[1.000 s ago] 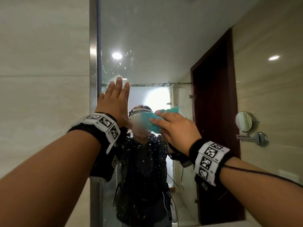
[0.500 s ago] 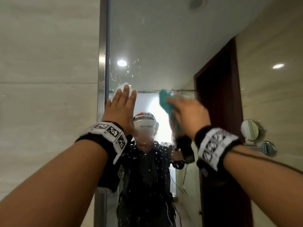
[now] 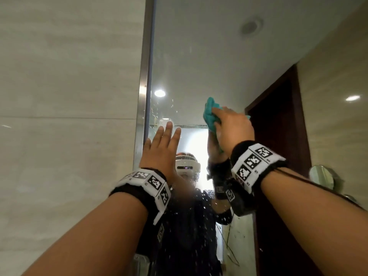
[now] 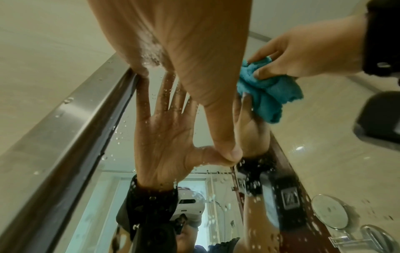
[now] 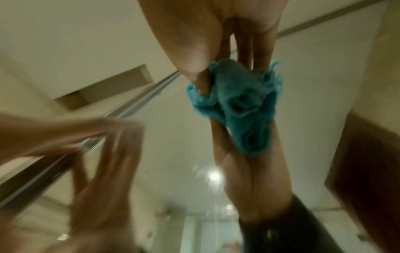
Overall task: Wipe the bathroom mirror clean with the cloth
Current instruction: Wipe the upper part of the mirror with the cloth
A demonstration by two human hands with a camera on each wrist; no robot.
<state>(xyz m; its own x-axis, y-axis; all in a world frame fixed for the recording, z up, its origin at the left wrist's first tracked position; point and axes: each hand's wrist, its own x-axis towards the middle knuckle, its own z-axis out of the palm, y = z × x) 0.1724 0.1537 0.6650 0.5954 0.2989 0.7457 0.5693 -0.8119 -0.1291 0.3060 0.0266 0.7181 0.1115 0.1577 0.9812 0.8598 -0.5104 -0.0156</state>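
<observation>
The mirror fills the wall ahead, speckled with water drops around and below my hands. My right hand grips a bunched teal cloth and holds it against the glass at head height. The cloth shows blurred between thumb and fingers in the right wrist view, and the cloth also appears in the left wrist view. My left hand lies flat on the glass beside the mirror's left frame, fingers straight. Its fingers touch their own reflection.
A metal frame strip borders the mirror on the left, with beige wall tiles beyond it. A round shaving mirror on an arm sticks out from the right wall. The glass reflects a dark wooden door.
My right hand has carried the cloth up and to the right over the glass, from in front of the reflected head to above it. The left hand has stayed flat on the mirror.
</observation>
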